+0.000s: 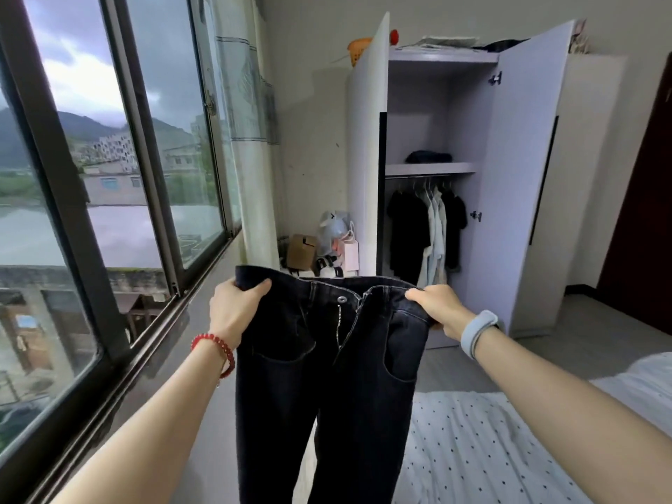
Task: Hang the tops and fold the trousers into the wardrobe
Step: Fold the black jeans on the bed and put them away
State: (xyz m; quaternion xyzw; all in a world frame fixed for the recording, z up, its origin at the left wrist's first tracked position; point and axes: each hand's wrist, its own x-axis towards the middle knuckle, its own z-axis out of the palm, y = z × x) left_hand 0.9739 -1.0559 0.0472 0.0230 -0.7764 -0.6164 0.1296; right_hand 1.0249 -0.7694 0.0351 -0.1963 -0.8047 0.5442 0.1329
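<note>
Dark jeans (327, 376) hang in front of me, front side facing, fly open, legs dropping out of view. My left hand (234, 307) grips the waistband's left end. My right hand (438, 309) grips the right end, so the waist is stretched between them. Beyond stands the white wardrobe (520, 198) with both doors open. Dark and pale tops (427, 231) hang on its rail. A folded dark garment (429, 157) lies on the shelf above the rail.
A bed with a dotted white sheet (483, 445) lies at lower right. A large window (109, 176) and its sill run along the left. A cardboard box and bags (320, 249) crowd the corner beside the wardrobe. A dark door (643, 227) is at far right.
</note>
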